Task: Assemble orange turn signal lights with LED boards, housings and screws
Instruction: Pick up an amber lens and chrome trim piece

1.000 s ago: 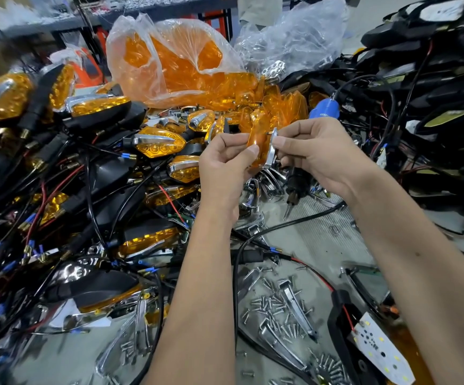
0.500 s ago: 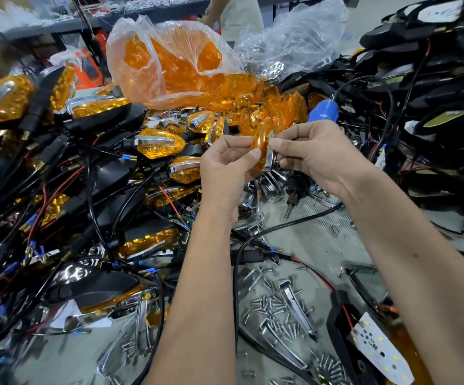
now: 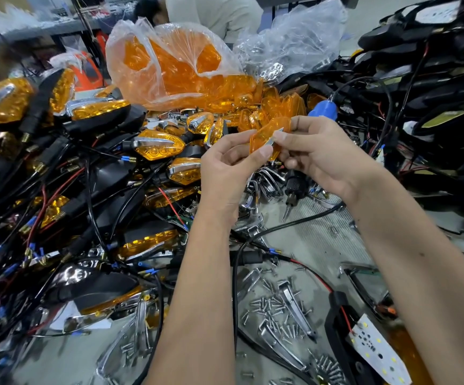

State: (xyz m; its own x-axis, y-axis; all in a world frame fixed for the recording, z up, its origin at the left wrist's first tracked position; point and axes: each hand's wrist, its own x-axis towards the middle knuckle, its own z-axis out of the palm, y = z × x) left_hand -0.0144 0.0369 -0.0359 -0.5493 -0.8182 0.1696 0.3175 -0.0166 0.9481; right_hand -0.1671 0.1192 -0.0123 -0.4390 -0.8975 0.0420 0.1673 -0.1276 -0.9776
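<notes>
- Held up between both hands, above the middle of the cluttered bench, is a translucent orange plastic lens (image 3: 266,137) with a thin chrome trim strip (image 3: 274,138) against it. The left hand (image 3: 226,168) pinches the lens from below with thumb and fingers; the right hand (image 3: 319,154) pinches the strip and the lens's far edge with curled fingertips.
- My reading is that the trim is being fitted onto the lens, an early sub-step of one unit (whether it has seated yet cannot be told from here).
- Done already: a big heap of finished orange-and-black turn signals with wire tails (image 3: 92,168) lies to the left.
- Still to come for this unit: a white LED circuit board (image 3: 377,354) sits in an open black plastic housing (image 3: 339,326) at lower right, unclosed, and small silver screws (image 3: 275,307) lie loose on the bench.
- The black electric screwdriver with a blue cap (image 3: 296,184) lies just beyond the hands, untouched.
- A clear plastic bag of spare orange lenses (image 3: 169,65) suggests many more units remain.
</notes>
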